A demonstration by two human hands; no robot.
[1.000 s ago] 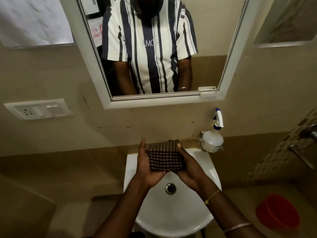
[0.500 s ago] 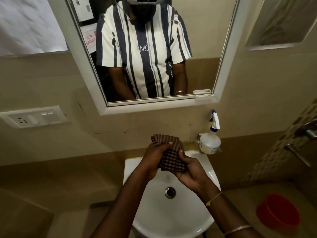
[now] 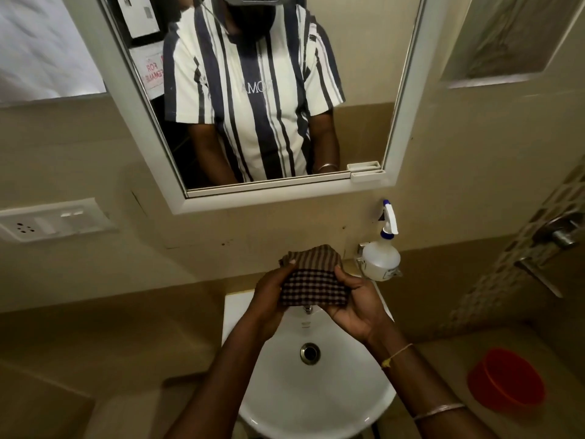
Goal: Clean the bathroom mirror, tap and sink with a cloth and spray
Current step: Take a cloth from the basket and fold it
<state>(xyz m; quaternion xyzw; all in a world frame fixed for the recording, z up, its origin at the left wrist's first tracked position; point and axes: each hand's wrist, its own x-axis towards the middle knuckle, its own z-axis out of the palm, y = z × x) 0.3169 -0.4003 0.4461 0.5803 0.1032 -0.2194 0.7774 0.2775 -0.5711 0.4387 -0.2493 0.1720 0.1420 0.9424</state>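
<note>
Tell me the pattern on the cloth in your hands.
Dark-and-pale check on the cloth, brown stripes at its far edge; head view.

Cloth point(image 3: 311, 286) over the far edge of the sink point(image 3: 316, 400), spray bottle point(image 3: 380, 263) just right, mirror point(image 3: 253, 106) above, bucket point(image 3: 506, 380) near right, switch plate point(image 3: 50, 220) far left.
</note>
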